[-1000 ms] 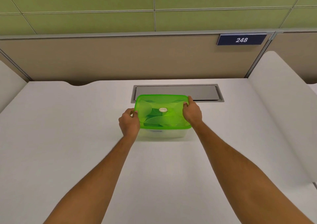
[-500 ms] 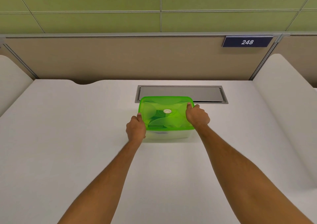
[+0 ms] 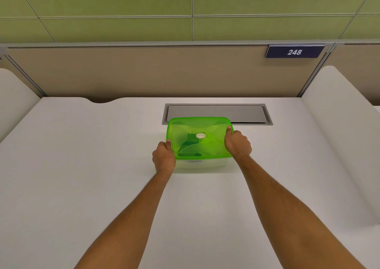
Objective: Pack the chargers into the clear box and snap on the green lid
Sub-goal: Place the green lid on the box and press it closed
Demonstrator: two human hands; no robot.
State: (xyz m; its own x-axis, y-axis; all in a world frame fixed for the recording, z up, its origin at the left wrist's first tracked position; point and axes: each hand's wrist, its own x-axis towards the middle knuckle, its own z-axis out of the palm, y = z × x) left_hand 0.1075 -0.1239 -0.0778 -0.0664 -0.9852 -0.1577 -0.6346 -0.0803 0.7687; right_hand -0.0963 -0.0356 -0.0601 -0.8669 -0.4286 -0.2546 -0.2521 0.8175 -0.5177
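A translucent green lid (image 3: pixel 200 138) lies on top of the clear box (image 3: pixel 201 164), which stands on the white desk. Dark shapes show through the lid inside the box; I cannot tell what they are. My left hand (image 3: pixel 163 158) grips the lid's left edge near the front corner, thumb on top. On the right edge, my right hand (image 3: pixel 237 144) is curled around the rim with its thumb pressing on the lid.
A grey metal cable hatch (image 3: pixel 244 113) is set into the white desk (image 3: pixel 82 165) just behind the box. A beige partition with a "248" sign (image 3: pixel 294 51) closes the back. White side dividers (image 3: pixel 337 128) rise at left and right.
Both hands have stayed on the lid's edges; the left hand slid slightly toward the front corner. The view shifted a little.
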